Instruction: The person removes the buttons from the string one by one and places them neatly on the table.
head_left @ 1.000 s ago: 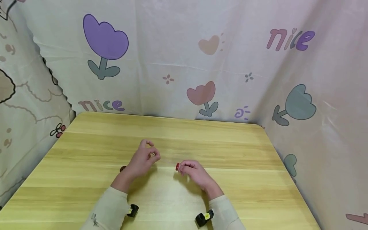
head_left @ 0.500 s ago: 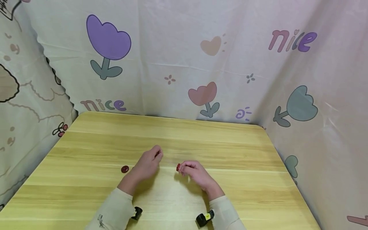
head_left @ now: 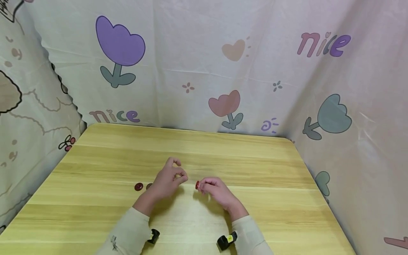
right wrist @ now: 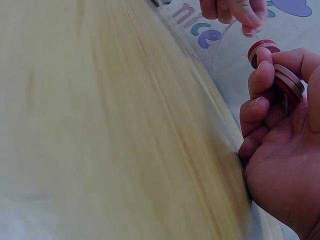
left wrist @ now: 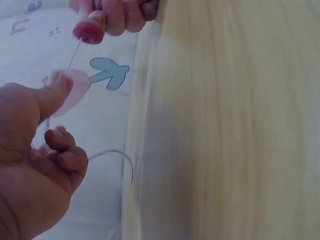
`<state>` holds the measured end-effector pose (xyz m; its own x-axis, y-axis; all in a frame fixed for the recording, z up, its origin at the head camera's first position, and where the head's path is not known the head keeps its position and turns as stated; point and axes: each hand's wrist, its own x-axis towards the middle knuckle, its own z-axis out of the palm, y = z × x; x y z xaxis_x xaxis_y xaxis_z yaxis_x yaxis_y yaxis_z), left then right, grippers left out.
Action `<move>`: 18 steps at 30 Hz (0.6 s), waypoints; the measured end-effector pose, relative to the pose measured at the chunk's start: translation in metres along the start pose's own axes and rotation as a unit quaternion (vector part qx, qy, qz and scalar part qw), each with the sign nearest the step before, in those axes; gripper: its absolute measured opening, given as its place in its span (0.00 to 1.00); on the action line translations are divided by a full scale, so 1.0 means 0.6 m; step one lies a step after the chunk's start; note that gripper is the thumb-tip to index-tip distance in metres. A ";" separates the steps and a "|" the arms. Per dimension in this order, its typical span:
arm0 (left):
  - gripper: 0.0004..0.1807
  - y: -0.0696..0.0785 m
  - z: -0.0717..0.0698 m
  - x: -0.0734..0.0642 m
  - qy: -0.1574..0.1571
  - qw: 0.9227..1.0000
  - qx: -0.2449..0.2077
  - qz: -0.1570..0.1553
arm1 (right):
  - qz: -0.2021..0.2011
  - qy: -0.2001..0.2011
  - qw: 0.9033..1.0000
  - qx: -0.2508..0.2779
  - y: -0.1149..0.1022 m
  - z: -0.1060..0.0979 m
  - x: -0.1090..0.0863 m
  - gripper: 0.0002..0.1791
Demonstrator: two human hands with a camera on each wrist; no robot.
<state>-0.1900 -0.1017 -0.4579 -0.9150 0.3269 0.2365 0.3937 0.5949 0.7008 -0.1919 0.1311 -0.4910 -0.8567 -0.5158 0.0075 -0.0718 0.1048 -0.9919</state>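
Note:
In the head view my left hand (head_left: 169, 181) is over the middle of the table, thumb and forefinger pinched on a thin thread (left wrist: 75, 54). That thread runs taut to a red button (left wrist: 89, 32) at the other hand. Its loose tail (left wrist: 117, 151) curls below the left fingers. My right hand (head_left: 216, 191) grips several red and brown buttons (right wrist: 289, 82) strung together; one red-edged button (right wrist: 263, 46) sticks out past the fingertips. A dark red button (head_left: 138, 186) lies on the table left of my left wrist. Beside it a brown button (head_left: 148, 186) is partly hidden by that wrist.
The wooden table (head_left: 255, 159) reaches back to a patterned cloth (head_left: 178, 53) hanging behind it and at both sides. A black wrist camera (head_left: 153, 236) sits at the left cuff, and another black camera (head_left: 226, 241) at the right.
My left hand has shifted to the right, closing its fingers half a second ago and now spreading the outer ones. Both table buttons have come into view. The right hand stays put.

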 end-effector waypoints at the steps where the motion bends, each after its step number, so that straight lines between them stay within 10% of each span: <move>1: 0.07 0.003 0.003 0.000 0.002 1.000 0.019 0.001 | 0.001 0.000 1.000 -0.001 0.000 0.000 0.000 0.12; 6: 0.10 0.018 0.020 0.003 -0.019 0.997 0.072 0.007 | 0.004 -0.004 1.000 0.000 -0.013 0.000 -0.003 0.12; 18: 0.05 0.016 0.025 -0.005 -0.043 0.994 -0.096 -0.028 | -0.002 -0.006 1.000 0.009 -0.056 0.010 -0.017 0.12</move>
<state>-0.1823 -0.0860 -0.4617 -0.9206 0.3643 0.1406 0.3110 0.4663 0.8281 -0.1777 0.1276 -0.4585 -0.8500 -0.5266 0.0095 -0.0657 0.0882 -0.9939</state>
